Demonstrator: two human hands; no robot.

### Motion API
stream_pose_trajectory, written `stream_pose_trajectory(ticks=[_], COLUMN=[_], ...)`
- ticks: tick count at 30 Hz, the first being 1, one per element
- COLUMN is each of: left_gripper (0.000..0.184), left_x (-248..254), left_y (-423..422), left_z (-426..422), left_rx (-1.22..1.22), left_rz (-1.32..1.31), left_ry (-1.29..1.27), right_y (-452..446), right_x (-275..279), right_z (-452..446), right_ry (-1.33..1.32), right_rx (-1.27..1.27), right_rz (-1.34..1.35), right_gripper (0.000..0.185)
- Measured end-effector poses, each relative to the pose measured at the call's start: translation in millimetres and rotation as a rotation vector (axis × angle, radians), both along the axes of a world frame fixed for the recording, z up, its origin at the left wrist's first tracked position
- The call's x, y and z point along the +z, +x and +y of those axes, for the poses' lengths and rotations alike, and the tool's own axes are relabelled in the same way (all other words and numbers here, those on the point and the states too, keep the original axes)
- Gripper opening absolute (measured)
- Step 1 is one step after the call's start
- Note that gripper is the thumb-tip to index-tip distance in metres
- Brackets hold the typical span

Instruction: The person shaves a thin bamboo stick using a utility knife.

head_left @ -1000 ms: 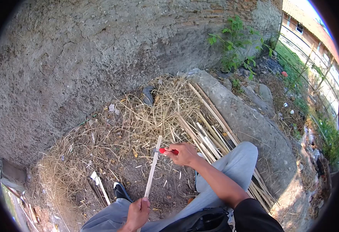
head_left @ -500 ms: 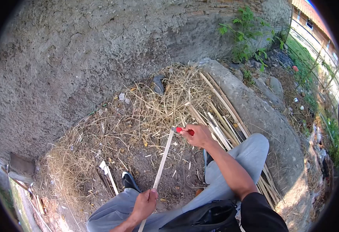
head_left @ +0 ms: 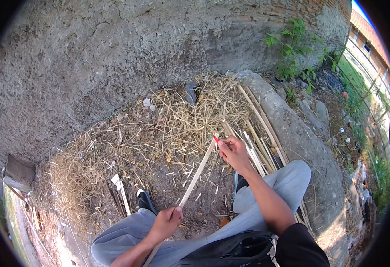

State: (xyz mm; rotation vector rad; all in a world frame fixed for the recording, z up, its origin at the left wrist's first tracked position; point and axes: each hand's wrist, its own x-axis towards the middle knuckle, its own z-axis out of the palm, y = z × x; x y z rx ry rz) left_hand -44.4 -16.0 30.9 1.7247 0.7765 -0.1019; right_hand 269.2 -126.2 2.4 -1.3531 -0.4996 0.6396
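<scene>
My left hand (head_left: 166, 222) is closed around the lower part of a long, pale bamboo strip (head_left: 197, 173). The strip slants up and away from my lap, and its lower end passes below that hand. My right hand (head_left: 234, 155) grips a small red-handled knife (head_left: 216, 139) at the strip's far end. Most of the handle is hidden by the fingers, and the blade is too small to make out clearly. Pale shavings (head_left: 198, 197) lie scattered on the soil beneath the strip.
A heap of dry fibres (head_left: 204, 107) lies against the rough wall (head_left: 115, 58), with a dark shoe-like object (head_left: 191, 93) on it. More strips (head_left: 266, 116) rest beside a concrete slab (head_left: 301, 138) at right. My bent knees (head_left: 293, 175) flank the work area. Short pieces (head_left: 123, 196) lie at left.
My right hand and the red-handled knife have shifted slightly right and up in view, along with the strip's far end. The view itself has turned a little. Both hands keep their hold.
</scene>
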Motion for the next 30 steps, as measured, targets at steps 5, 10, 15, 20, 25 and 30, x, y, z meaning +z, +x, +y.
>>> stream_pose_trajectory(ticks=[5,10,15,20,25,30], left_gripper=[0.039,0.038,0.037,0.039,0.038,0.037], left_x=[5,15,22,20,20,22], left_y=[7,14,21,24,23,25], left_z=[2,9,15,13,16,13], left_rx=[0.028,0.076,0.179,0.171,0.164,0.181], left_rz=[-0.035,0.012,0.049,0.012,0.021,0.017], left_ry=[-0.180,-0.403,-0.717,-0.787,-0.834,-0.778], right_y=[-29,-47,-64,-69,-76,-82], right_x=[5,-10,-15,-4,-12,2], right_z=[8,10,13,11,14,6], right_ry=[-0.041,-0.091,-0.113,-0.191,-0.154,-0.251], right_rx=[-0.036,-0.069,-0.009,0.120,0.138,0.180], right_rz=[-0.050,-0.198,-0.173,-0.179,-0.143,-0.340], right_gripper=[0.027,0.035,0.038,0.034,0.033,0.028])
